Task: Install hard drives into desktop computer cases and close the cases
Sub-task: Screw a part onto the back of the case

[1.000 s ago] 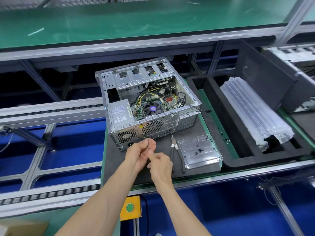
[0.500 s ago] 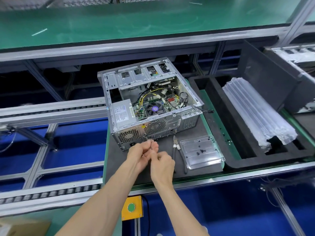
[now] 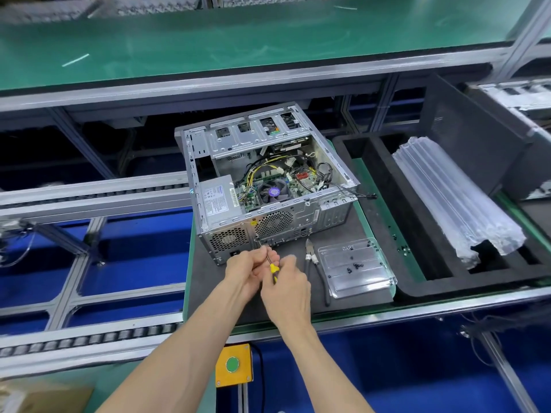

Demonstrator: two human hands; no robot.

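Observation:
An open desktop computer case (image 3: pixel 269 186) lies on its side on a dark mat (image 3: pixel 208 287), its side panel off, with motherboard, fan and cables showing. My right hand (image 3: pixel 287 289) grips a screwdriver (image 3: pixel 272 268) with a yellow handle, its thin shaft pointing up-left at the case's rear panel below the round fan grille. My left hand (image 3: pixel 249 269) pinches the shaft near the tip, right against the rear panel. The tip itself is hidden by my fingers.
Side cutters (image 3: pixel 313 260) lie right of my hands, beside a clear plastic tray (image 3: pixel 356 271) holding several small black screws. A black foam tray (image 3: pixel 417 234) with a stack of clear plastic (image 3: pixel 453 198) sits to the right. A yellow box with a green button (image 3: pixel 233 365) hangs below the bench edge.
Both hands have stayed together at the case's rear panel, shifting slightly up toward it. The yellow screwdriver handle now shows between them.

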